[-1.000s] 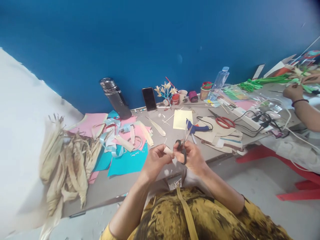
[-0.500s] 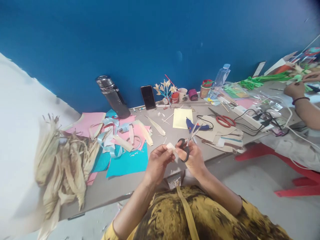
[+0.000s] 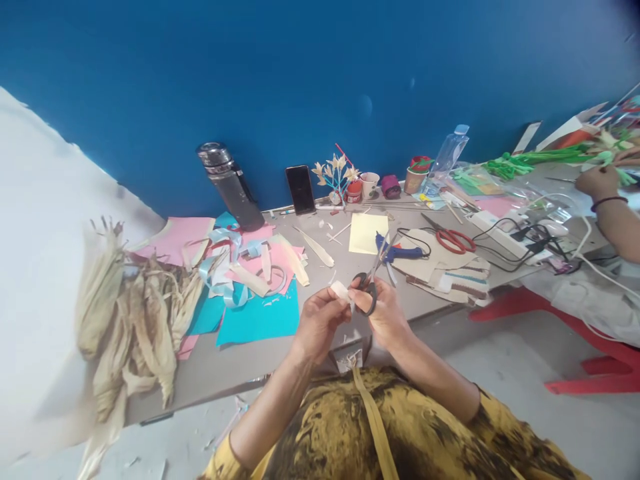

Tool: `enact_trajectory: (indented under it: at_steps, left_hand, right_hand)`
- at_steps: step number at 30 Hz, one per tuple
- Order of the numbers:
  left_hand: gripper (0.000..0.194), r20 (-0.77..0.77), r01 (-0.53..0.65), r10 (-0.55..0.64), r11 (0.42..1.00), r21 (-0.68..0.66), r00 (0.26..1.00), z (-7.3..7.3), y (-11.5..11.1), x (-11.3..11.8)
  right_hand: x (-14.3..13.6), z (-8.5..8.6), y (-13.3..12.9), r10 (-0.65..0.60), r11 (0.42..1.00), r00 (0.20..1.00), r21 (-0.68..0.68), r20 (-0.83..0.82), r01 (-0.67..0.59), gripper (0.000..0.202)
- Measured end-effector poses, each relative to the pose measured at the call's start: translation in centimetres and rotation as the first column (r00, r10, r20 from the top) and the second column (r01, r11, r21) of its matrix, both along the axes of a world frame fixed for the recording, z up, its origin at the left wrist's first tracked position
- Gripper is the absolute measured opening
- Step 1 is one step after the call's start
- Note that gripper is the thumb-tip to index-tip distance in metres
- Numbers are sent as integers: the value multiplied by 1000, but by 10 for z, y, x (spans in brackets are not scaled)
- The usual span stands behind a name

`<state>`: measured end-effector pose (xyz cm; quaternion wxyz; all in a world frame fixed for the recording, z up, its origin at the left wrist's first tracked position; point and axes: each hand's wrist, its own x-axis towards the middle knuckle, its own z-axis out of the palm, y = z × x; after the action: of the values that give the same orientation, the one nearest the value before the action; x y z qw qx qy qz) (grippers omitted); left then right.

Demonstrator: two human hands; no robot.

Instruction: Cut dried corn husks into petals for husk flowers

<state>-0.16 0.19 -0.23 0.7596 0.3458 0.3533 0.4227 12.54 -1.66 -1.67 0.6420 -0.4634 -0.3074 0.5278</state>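
Pinching small pale piece (image 3: 341,291) in fingers of left hand (image 3: 321,321), over near side of tabletop (image 3: 210,368). Grasping black-handled scissors (image 3: 375,292) in right hand (image 3: 384,315), with fingertips also appearing to touch right end of that piece. Pointing blades far and right, away from the piece, so not cutting right now. Judging progress: probably partway through working this one piece; not seeing it joined to anything. Counting as made up: pale flowers (image 3: 336,170) on blue stems, standing at far side by blue wall (image 3: 320,80). Counting as loose stock: pale strip (image 3: 315,247) lying left of yellow sheet (image 3: 369,233), dried husks (image 3: 145,327) hanging over left end. Seeing blue glue gun (image 3: 407,253) lying untouched beyond right hand.
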Motion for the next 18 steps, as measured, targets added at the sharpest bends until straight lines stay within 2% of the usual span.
enact_trajectory:
  at_steps: [6, 9, 14, 18]
  left_hand:
    - [11, 84, 21, -22, 1000, 11, 996, -4, 2, 3]
    - [21, 142, 64, -65, 998, 14, 988, -4, 1, 3]
    - [13, 67, -21, 19, 999, 35, 998, -9, 2, 4]
    - [12, 74, 15, -16, 1000, 18, 997, -11, 4, 3]
  right_hand:
    - [-6, 5, 1, 19, 1000, 996, -21, -85, -21, 30]
    - [-8, 6, 1, -5, 999, 996, -48, -85, 1, 32]
    - [-8, 7, -1, -28, 999, 999, -41, 16, 29, 29]
    - [-8, 7, -3, -23, 999, 1000, -42, 2, 23, 28]
